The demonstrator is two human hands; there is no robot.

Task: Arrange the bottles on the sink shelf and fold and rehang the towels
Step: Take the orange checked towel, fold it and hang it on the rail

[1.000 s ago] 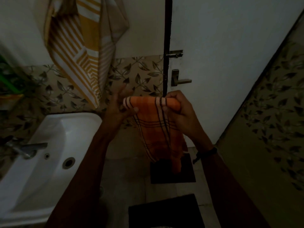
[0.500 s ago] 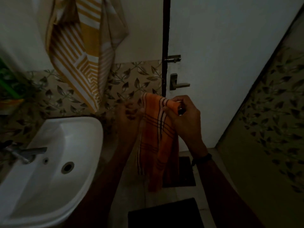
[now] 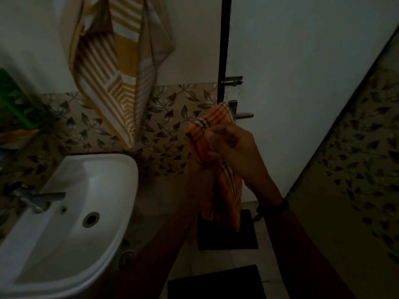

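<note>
While the orange towel was held up in front of the door, just below the handle, it was seen bunched at the top, with the rest hung down as a narrow strip between the two forearms. The right hand was clamped on the upper part, fingers curled round the cloth; a dark band was worn on that wrist. The left hand was pressed against the towel from the lower left, but it was mostly covered by cloth and shadow, so its grip could not be told. Top corner of the towel was stuck out above the right hand, check stripes visible. A striped towel, yellow and white, was hung on the wall to the upper left, well apart from the orange one, its point reaching down onto the leaf tiles. The sink was located lower left, tap at its left side. A latch was noted above the handle on the door edge. Two dark mats were laid on the floor below the hands. Something green was noted at the far left edge, too blurred to identify. Lighting was dim throughout.
</note>
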